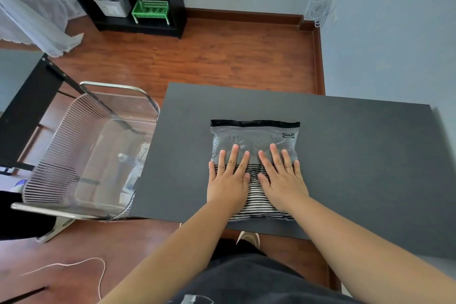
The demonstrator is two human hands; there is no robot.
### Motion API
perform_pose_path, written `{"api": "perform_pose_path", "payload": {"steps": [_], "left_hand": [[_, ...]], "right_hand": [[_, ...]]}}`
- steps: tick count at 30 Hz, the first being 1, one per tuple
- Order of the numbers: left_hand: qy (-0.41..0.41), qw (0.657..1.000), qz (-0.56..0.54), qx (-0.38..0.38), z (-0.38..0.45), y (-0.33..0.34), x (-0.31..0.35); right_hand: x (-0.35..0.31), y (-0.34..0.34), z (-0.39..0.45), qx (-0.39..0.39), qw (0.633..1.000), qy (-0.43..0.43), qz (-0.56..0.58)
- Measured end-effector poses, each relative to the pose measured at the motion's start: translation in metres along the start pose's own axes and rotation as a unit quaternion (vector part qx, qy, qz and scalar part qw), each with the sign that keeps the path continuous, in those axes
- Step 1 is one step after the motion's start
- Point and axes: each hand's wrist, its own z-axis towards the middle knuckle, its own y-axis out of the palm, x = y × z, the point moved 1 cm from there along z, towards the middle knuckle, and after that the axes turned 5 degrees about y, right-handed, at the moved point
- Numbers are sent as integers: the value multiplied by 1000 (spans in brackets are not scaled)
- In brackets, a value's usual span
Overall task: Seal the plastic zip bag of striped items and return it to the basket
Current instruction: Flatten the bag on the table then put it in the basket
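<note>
One clear plastic zip bag [254, 140] with a black closure strip, holding black-and-white striped fabric [254, 195], lies flat on the dark grey table [345, 155]. Left hand [228, 182] and right hand [283, 182] press on it, fingers spread, gripping nothing. Left of the table stands the transparent ribbed basket [81, 150].

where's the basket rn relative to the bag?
In the head view the clear basket sits off the table's left edge, left of the zip bag, which both hands press flat on the tabletop.
</note>
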Motion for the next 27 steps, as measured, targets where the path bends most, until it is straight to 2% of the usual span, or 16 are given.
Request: {"api": "perform_pose_path", "payload": {"steps": [12, 20, 27], "left_hand": [[-13, 1000, -14, -22, 4, 3, -3], [-51, 998, -32, -33, -1, -3, -25], [-61, 998, -20, -10, -15, -9, -65]], "right_hand": [[6, 1, 3, -20, 999, 18, 23], [31, -4, -1, -37, 996, 75, 39], [70, -16, -13, -40, 983, 165, 69]]}}
